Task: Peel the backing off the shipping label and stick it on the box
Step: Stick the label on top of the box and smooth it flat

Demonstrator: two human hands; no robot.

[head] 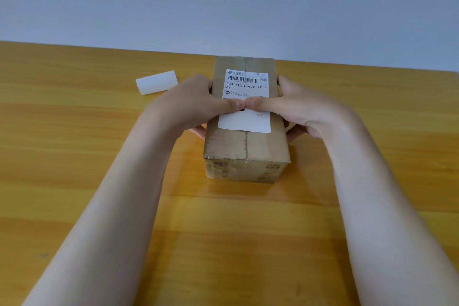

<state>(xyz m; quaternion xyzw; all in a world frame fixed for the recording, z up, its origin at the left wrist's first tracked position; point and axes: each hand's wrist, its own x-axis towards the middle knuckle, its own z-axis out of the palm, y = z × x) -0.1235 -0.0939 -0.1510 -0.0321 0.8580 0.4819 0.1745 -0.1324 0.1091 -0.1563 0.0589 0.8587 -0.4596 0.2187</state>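
Note:
A taped brown cardboard box (246, 146) stands lengthwise on the wooden table. A white shipping label (246, 122) with a barcode and black print lies flat on the box's top face. My left hand (196, 104) grips the box's left side and my right hand (295, 107) grips its right side. Both thumbs press down on the middle of the label, tips nearly touching. The fingers wrap down the box's sides and are partly hidden. A curled white backing sheet (157, 85) lies on the table to the left of the box.
The wooden table (74, 156) stretches wide on both sides and in front of the box. Its far edge meets a plain pale wall (223, 2) just behind the box.

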